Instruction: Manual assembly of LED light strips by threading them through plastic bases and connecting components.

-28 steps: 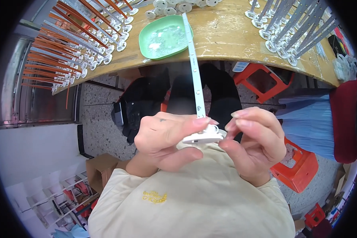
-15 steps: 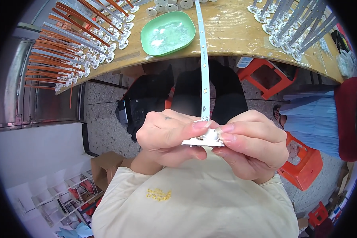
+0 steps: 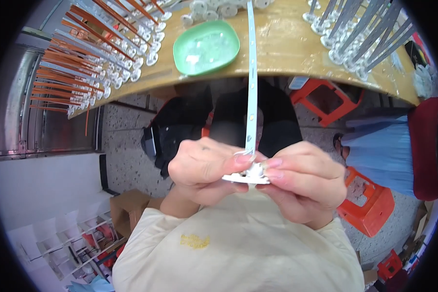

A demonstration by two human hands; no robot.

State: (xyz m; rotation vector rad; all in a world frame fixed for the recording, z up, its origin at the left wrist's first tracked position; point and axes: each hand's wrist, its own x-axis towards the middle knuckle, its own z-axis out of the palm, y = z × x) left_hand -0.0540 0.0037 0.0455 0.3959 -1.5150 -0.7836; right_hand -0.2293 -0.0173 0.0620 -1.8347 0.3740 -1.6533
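Observation:
Both hands are together in front of my chest, closed around one small white round base (image 3: 248,179). A long white LED strip (image 3: 252,97) rises from it toward the table. My left hand (image 3: 207,168) pinches the base's left side, its thumb at the strip's lower end, where thin white wires show. My right hand (image 3: 304,177) grips the right side, thumb below and fingertips on a raised white part (image 3: 256,169) of the base. The fingers hide most of how strip and base join.
On the wooden table (image 3: 277,48) sits a green tray (image 3: 207,47) with clear contents. Bases with orange and grey strips (image 3: 97,58) crowd the left, grey strips (image 3: 362,41) the right. White bases (image 3: 211,12) lie behind. Orange stools (image 3: 367,202) and a person's blue skirt (image 3: 379,151) are at right.
Both hands stay on the base, which sits slightly lower and a little left in view. The strip's top leans slightly more to the right. The table appears slightly lower.

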